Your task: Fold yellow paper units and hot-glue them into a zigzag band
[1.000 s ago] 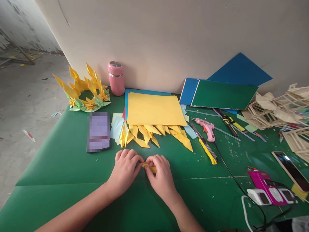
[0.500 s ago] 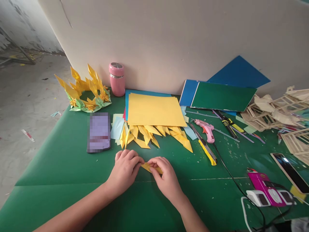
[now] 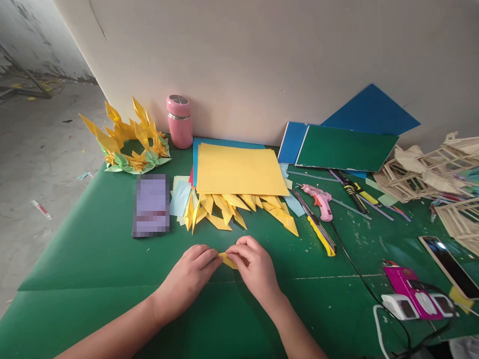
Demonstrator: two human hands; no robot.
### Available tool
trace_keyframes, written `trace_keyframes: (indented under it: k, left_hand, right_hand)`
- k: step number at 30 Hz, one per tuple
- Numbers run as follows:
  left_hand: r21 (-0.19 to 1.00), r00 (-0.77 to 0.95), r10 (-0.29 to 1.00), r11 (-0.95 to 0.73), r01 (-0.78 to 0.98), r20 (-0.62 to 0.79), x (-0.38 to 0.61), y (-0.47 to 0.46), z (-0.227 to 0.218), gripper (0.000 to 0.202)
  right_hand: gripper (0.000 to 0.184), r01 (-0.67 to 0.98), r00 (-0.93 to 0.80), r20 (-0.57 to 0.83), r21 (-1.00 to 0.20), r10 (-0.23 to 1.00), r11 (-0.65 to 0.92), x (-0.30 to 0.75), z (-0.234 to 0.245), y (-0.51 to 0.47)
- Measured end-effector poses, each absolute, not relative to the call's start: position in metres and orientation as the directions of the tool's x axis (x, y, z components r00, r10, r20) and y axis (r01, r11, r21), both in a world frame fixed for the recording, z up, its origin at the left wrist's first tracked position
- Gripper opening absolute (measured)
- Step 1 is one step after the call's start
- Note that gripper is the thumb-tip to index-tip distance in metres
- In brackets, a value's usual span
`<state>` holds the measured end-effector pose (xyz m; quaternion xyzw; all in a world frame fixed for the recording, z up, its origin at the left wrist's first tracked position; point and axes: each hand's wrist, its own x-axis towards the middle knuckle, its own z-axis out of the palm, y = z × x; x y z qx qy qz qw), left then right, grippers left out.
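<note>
A small piece of folded yellow paper (image 3: 228,261) is pinched between my two hands, low over the green table. My left hand (image 3: 195,271) grips its left end with thumb and fingers together. At the other end, my right hand (image 3: 255,265) pinches the paper and hides part of it. Just beyond my hands lie several pointed folded yellow paper pieces (image 3: 224,209). A stack of yellow paper sheets (image 3: 241,169) partly covers them.
On the left are a paper crown (image 3: 130,142), a pink flask (image 3: 179,122) and a pixelated purple phone (image 3: 151,205). To the right lie a utility knife (image 3: 321,234), a pink glue gun (image 3: 319,199) with its cord, a magenta power strip (image 3: 413,294) and a phone (image 3: 451,267).
My left hand has shifted slightly down, its fingers now stretched straighter along the paper. My right hand has moved a little left, closer to the left hand, and less of the paper shows.
</note>
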<state>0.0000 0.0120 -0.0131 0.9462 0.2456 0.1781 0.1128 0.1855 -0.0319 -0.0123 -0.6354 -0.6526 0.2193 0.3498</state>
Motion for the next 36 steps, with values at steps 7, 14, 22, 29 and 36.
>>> trace_keyframes:
  k: [7,14,22,29,36]
  left_hand:
    - [0.245,0.824,0.487,-0.87,0.428,0.288,0.002,0.011,-0.011,0.027]
    - [0.194,0.811,0.514,-0.858,0.476,0.281,0.003,0.006,-0.007,0.028]
    - [0.22,0.84,0.476,-0.876,0.429,0.26,0.002,0.009,-0.005,0.032]
    - [0.208,0.844,0.494,-0.866,0.455,0.209,0.002,0.006,-0.007,0.039]
    - [0.13,0.86,0.486,-0.873,0.47,0.155,0.003,0.002,-0.007,0.042]
  right_hand:
    - [0.018,0.639,0.075,0.128,-0.768,0.989,0.051,0.184,-0.008,-0.031]
    - [0.016,0.63,0.095,0.087,-0.776,0.992,0.008,0.182,-0.006,-0.03]
    - [0.017,0.633,0.086,0.12,-0.773,0.989,0.039,0.182,-0.007,-0.03]
    - [0.018,0.641,0.076,0.135,-0.765,0.988,0.055,0.183,-0.008,-0.03]
    - [0.018,0.626,0.094,0.143,-0.778,0.985,0.053,0.184,-0.008,-0.029]
